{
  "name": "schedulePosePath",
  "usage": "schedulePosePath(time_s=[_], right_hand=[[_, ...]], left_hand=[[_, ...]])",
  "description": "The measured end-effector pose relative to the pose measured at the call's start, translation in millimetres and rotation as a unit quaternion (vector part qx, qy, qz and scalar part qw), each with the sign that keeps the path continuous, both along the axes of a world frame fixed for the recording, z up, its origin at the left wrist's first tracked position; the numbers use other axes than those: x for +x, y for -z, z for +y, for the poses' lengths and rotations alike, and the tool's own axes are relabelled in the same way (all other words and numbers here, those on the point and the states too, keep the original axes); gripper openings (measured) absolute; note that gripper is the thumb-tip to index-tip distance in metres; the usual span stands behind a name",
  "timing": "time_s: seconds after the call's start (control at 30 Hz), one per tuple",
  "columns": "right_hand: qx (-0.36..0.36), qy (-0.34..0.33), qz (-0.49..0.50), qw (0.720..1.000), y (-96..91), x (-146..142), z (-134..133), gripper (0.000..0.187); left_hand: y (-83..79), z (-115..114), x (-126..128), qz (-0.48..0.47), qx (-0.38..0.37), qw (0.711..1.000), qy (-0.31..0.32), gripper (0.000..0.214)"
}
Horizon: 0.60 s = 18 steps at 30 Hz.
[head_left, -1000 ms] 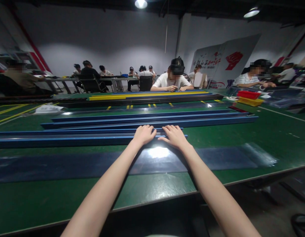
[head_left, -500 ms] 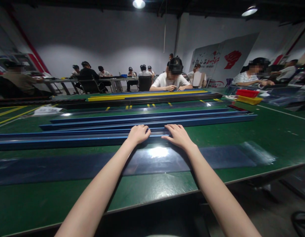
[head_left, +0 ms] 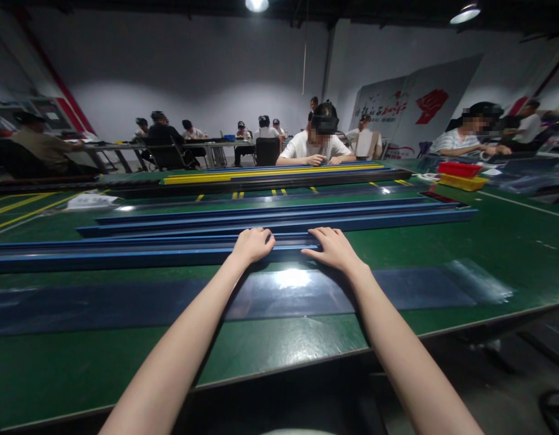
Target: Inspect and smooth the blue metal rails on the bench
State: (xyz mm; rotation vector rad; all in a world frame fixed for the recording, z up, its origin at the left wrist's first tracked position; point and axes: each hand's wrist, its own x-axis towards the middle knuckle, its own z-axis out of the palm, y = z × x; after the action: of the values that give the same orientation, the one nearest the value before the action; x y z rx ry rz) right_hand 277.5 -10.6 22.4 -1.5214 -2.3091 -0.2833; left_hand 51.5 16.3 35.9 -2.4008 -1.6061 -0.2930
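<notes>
A long blue channel strip lies across the green table, its right end under my hands. My left hand is closed over it, fingers bent across the top and far edge. Just to the right, my right hand straddles the strip near its end, thumb on the near edge and fingertips at the far edge. A short stretch of strip shows between the hands. Beneath my forearms lies a flat, glossy dark film-covered strip. More blue channel strips rest just beyond my hands.
Yellow strips and dark strips lie farther back on the table. Red and yellow bins stand at the back right. A person sits across the table, and another sits at the right.
The view has shifted slightly, so the scene sits a little farther right. The gap between my hands has widened a little. Both hands stay on the blue channel strip.
</notes>
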Motion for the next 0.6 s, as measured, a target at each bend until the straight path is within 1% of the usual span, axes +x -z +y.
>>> schedulePosePath(time_s=[0.23, 0.47, 0.6], right_hand=[[-0.004, 0.017, -0.023, 1.000, -3.3, -6, -1, 0.059], [-0.006, 0.037, -0.040, 0.999, -4.8, -12, -2, 0.058], [-0.010, 0.046, -0.050, 0.998, -5.3, -13, -2, 0.058]], left_hand=[[-1.2, -1, 3, 0.009, -0.002, 1.000, -0.010, 0.038], [-1.9, -1, 3, 0.010, -0.005, 1.000, -0.001, 0.038], [-2.7, -2, 9, 0.010, -0.004, 1.000, 0.008, 0.038]])
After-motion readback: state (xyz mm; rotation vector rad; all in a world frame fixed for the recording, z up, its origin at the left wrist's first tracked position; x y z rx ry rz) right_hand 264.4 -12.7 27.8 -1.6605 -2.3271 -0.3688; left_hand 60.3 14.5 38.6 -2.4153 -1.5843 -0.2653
